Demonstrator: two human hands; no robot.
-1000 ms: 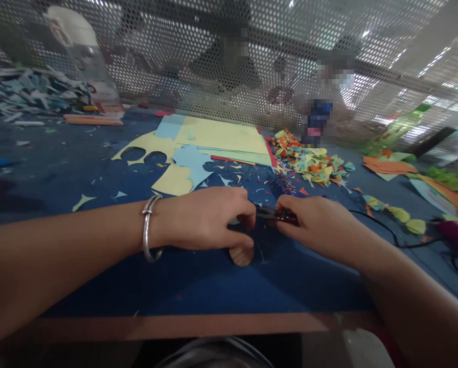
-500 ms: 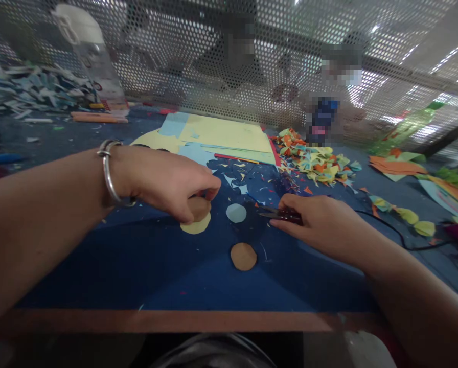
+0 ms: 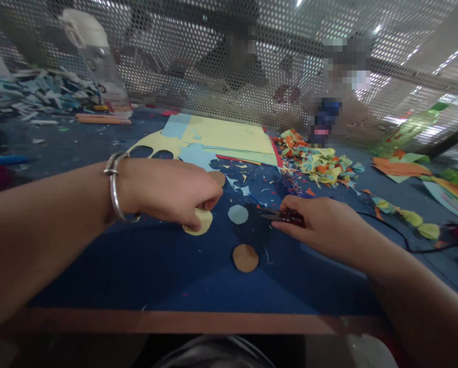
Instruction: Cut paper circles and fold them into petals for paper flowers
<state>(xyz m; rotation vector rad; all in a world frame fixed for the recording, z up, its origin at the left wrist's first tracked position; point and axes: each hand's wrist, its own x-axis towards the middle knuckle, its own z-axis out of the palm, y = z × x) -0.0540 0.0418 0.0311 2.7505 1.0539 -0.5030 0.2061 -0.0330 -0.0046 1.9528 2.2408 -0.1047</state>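
My left hand, with a metal bangle at the wrist, is closed in a pinch over a yellow paper circle on the blue table. A brown paper disc shows just past its knuckles. My right hand is closed round small dark scissors, whose tips point left. Between the hands lies a light blue paper circle. A brown paper circle lies nearer to me.
Yellow and blue paper sheets with cut-out holes lie behind. A heap of coloured scraps is at the right, a plastic bottle and blue scraps at the left. A black cable runs right. People sit behind a perforated screen.
My left hand has moved away from the scissors to the left, uncovering the light blue circle, and now pinches over the yellow circle. My right hand has stayed put with the scissors.
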